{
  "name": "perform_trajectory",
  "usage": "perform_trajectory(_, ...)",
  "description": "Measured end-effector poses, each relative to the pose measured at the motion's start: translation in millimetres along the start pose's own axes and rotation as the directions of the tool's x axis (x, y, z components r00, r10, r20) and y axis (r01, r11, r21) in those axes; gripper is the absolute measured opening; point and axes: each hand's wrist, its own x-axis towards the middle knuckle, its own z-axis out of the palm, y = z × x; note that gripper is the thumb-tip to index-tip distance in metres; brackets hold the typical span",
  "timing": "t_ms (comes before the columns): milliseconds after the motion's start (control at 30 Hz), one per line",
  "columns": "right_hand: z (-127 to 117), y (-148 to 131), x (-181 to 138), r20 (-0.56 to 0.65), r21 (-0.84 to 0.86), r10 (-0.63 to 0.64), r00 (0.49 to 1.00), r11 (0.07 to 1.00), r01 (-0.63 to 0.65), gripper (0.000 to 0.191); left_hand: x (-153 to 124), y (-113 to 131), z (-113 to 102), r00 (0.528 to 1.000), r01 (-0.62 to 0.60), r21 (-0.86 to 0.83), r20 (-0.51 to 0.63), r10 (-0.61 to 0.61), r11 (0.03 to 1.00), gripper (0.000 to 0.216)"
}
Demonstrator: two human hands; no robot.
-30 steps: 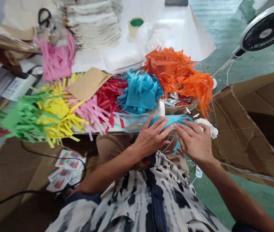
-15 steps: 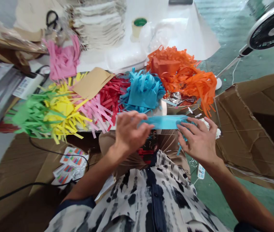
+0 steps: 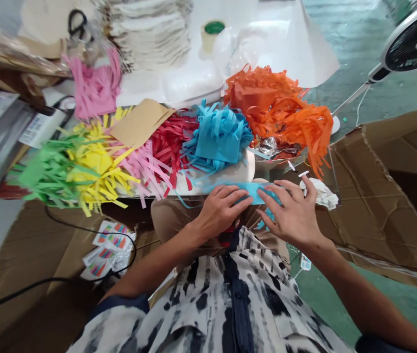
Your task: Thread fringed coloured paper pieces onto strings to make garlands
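My left hand (image 3: 220, 211) and my right hand (image 3: 292, 214) lie side by side at the near edge of the table, fingers stretched out and pressing on a blue fringed paper strip (image 3: 252, 192). The strip runs across under both sets of fingertips, with its cut fringe hanging below my right hand. Just behind it sits a pile of blue fringed paper (image 3: 217, 137). An orange fringed pile (image 3: 282, 110) lies to the right of that.
Red (image 3: 169, 139), pink (image 3: 144, 166), yellow (image 3: 94, 166) and green (image 3: 46, 174) fringed piles lie to the left. A tape roll (image 3: 211, 33) and scissors (image 3: 76, 24) sit far back. A crumpled white paper (image 3: 322, 193) and a cardboard box (image 3: 388, 196) are at the right; a fan (image 3: 414, 41) stands beyond.
My left hand, which had lifted off to the left half a second ago, has come back down onto the blue strip beside my right hand. The strip lies flatter on the edge.
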Motion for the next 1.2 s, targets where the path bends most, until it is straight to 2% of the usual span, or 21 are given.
perform_trajectory(100, 5.2, 2.5, -2.9, -0.079, 0.028, 0.043, 0.996, 0.999, -0.041, 0.020, -0.7, -3.7, -3.1, 0.999, 0.046, -0.017, -0.003, -0.046, 0.999, 0.019)
perform_trajectory(167, 5.0, 5.3, -3.0, -0.092, 0.083, 0.098, 0.991, 0.992, -0.091, 0.016, 1.6, -6.8, -6.6, 0.997, 0.082, -0.064, -0.007, -0.082, 0.995, 0.016)
perform_trajectory(267, -0.2, 4.5, 1.5, -0.027, 0.139, 0.182, 0.983, 0.974, -0.177, 0.018, 6.4, -10.3, -12.3, 0.988, 0.156, -0.133, 0.015, -0.156, 0.979, 0.016)
perform_trajectory(333, -4.9, 2.0, 5.0, 0.034, 0.118, 0.194, 0.980, 0.973, -0.197, 0.025, 8.5, -11.5, -14.9, 0.982, 0.188, -0.143, 0.046, -0.183, 0.972, 0.018)
perform_trajectory(400, -10.0, 2.7, 5.4, 0.073, 0.080, 0.179, 0.981, 0.980, -0.185, 0.029, 8.3, -12.7, -16.3, 0.983, 0.178, -0.142, 0.066, -0.170, 0.974, 0.020)
perform_trajectory(467, -16.6, 9.1, 1.2, 0.079, 0.047, 0.179, 0.981, 0.982, -0.183, 0.024, 5.9, -15.0, -16.8, 0.989, 0.141, -0.146, 0.065, -0.133, 0.979, 0.020)
perform_trajectory(567, -33.0, 24.4, -10.3, 0.023, 0.014, 0.243, 0.970, 0.970, -0.243, 0.016, 0.4, -19.5, -16.6, 0.997, 0.069, -0.130, 0.048, -0.063, 0.989, 0.020)
perform_trajectory(700, -58.9, 24.8, -18.2, -0.077, 0.089, 0.363, 0.929, 0.930, -0.356, 0.032, -4.3, -22.6, -13.9, 0.999, 0.028, -0.064, 0.025, -0.026, 0.998, 0.020)
perform_trajectory(767, -63.6, 10.3, -15.3, -0.122, 0.164, 0.331, 0.936, 0.936, -0.310, 0.039, -4.9, -22.8, -12.4, 1.000, 0.028, -0.051, 0.011, -0.027, 0.998, 0.020)
perform_trajectory(867, -51.6, -19.2, -4.0, -0.120, 0.212, 0.186, 0.975, 0.964, -0.158, 0.040, -4.3, -23.5, -11.7, 1.000, 0.008, -0.052, -0.004, -0.008, 0.999, 0.020)
perform_trajectory(1000, -15.5, -38.6, 9.0, 0.032, 0.069, 0.121, 0.992, 0.990, -0.123, 0.034, -2.5, -24.9, -14.1, 1.000, 0.005, -0.072, 0.005, -0.005, 0.997, 0.020)
perform_trajectory(1100, -1.5, -23.9, 2.0, 0.027, 0.035, 0.092, 0.995, 0.995, -0.093, 0.019, -1.6, -25.5, -17.0, 0.999, 0.022, -0.096, 0.035, -0.018, 0.995, 0.020)
perform_trajectory(1200, -12.5, 2.8, -17.0, -0.009, 0.015, 0.135, 0.991, 0.991, -0.135, 0.013, -1.2, -25.8, -19.3, 0.999, 0.024, -0.119, 0.051, -0.018, 0.993, 0.020)
